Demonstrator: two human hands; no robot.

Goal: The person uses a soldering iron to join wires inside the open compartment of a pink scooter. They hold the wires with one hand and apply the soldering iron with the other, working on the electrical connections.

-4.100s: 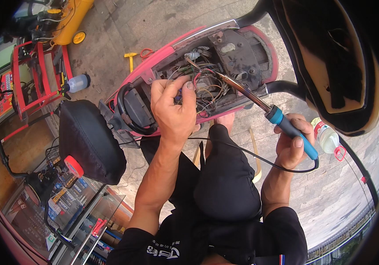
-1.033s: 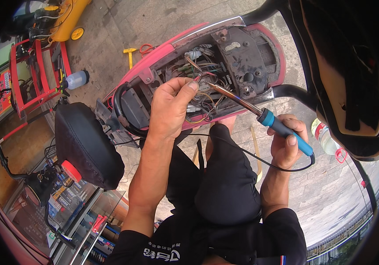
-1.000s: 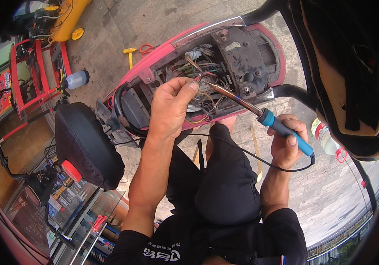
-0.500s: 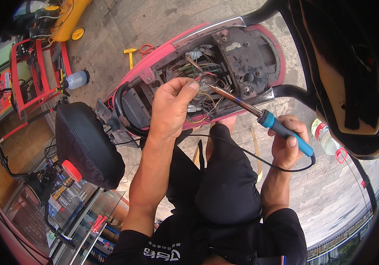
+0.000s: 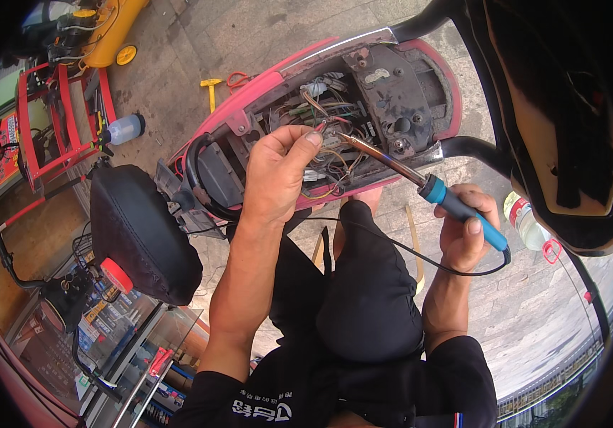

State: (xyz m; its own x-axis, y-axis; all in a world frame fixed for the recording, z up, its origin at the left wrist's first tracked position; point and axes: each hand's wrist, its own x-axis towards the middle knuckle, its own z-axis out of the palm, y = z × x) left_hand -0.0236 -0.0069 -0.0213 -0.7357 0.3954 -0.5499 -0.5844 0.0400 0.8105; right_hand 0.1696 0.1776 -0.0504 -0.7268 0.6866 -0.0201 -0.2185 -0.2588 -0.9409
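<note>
My right hand (image 5: 469,227) is closed round the blue and black handle of a soldering iron (image 5: 431,191). Its long metal shaft slants up and left, and the tip stands a little to the right of my left fingertips. Thumb and forefinger of my left hand (image 5: 283,165) pinch a red wire (image 5: 321,127) with a bared end. Both hands are over the opened red body of an electric scooter (image 5: 271,80). Inside it lies a tangle of thin wires and connectors (image 5: 313,107). The iron's black cord (image 5: 406,247) loops from the handle across my leg.
A black scooter seat (image 5: 142,232) stands at the left. Beyond the scooter lie a yellow-handled hammer (image 5: 211,93) and something with red loops (image 5: 237,80). A red metal rack (image 5: 64,128) is at the far left. A clear bottle (image 5: 525,220) stands beyond my right hand.
The soldering iron's tip has shifted slightly right, away from my left fingertips. My left hand keeps its pinch on the red wire in the same place.
</note>
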